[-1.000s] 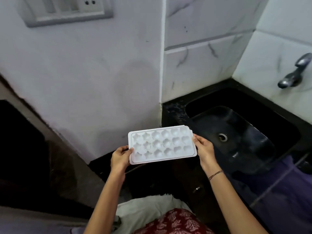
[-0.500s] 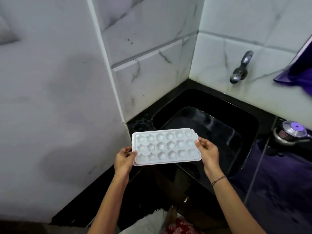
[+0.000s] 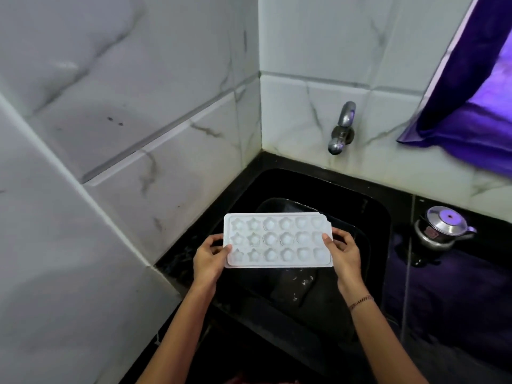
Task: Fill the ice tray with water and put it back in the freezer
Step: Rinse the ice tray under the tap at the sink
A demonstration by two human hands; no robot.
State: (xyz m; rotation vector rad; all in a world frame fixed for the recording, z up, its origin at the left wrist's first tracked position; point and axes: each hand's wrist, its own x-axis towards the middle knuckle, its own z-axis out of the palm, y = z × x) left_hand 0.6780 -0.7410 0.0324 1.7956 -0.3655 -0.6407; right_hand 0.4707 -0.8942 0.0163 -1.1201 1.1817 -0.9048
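- White plastic, the ice tray (image 3: 277,241) is held level over the near part of the black sink (image 3: 383,214). Its cells face up and look dry. It is short of the tap (image 3: 342,128) on the back wall, and no water is running.
- The left hand (image 3: 209,259) pinches one short edge and the right hand (image 3: 343,254) the other, thumbs on top, the hands well apart.
- Turning the tap probably needs one hand to let go, and a tray held by one end could tip.
- A hard stream into such shallow cells would likely splash back out.
- Once the tray is full, any tilt on the way to the freezer would spill water.
- The fingers under the tray are hidden.
- The sink floor is too dark to find the drain.
- The freezer is out of view.
- The purple cloth (image 3: 471,106) is cut off at the right edge.
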